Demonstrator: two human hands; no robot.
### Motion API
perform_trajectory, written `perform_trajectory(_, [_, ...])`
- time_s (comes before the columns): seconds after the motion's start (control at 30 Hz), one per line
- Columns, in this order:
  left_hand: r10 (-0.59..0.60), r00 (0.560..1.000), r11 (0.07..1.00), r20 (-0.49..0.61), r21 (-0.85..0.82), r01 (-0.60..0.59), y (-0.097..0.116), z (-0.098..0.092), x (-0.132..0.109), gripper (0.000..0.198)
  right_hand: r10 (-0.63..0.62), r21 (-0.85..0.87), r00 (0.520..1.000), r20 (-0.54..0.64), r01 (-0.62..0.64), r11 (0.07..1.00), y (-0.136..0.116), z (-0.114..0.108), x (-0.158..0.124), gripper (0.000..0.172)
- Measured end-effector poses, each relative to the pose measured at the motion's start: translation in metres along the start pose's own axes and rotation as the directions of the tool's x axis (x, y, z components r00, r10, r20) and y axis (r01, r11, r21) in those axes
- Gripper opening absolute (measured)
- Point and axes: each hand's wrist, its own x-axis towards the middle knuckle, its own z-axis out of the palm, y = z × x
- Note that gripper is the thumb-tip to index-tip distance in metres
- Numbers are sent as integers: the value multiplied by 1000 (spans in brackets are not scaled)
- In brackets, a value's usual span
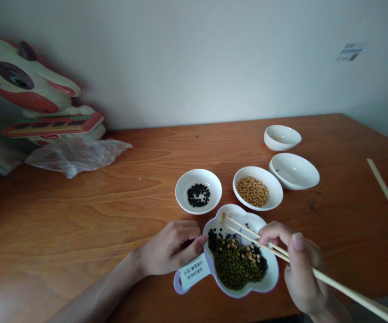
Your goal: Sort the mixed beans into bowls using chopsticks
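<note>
Right hand (298,264) holds chopsticks (247,233) over the mixed-bean dish (271,278)

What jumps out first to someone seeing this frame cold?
First, the right hand holding chopsticks over the mixed-bean dish at front centre, while the left hand rests against the dish's left edge. Behind it sit a bowl of black beans and a bowl of yellow beans, with two nearly empty bowls further right. A cartoon-faced toy stands at the far left by the wall.
</note>
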Motion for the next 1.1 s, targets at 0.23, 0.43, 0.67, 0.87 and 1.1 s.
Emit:
perform_trajectory(0.23, [-11, 1000, 1000, 3, -11, 11, 2, -1, -1, 37, -83, 6, 996, 20, 83, 997, 9, -3, 2, 58])
perform_trajectory(0.43, [-10, 1000, 1000, -2, -8, 10, 1, 0, -1, 37, -126, -40, 991, 39, 128, 991, -1, -4, 3, 54])
perform_trajectory(0.67, [-8, 1000, 1000, 3, -7, 8, 2, 0, -2, 38, -155, -68, 977, 146, 166, 984, -4, -9, 5, 44])
perform_trajectory(0.87, [0, 1000, 1000, -2, -7, 0, 2, -1, -1, 38, -128, -38, 988, 86, 132, 991, -5, -5, 8, 46])
perform_trajectory(1.1, [8, 1000, 1000, -12, -3, -8, 4, -1, -1, 38, -63, -34, 997, 42, 64, 997, 4, -21, 1, 66])
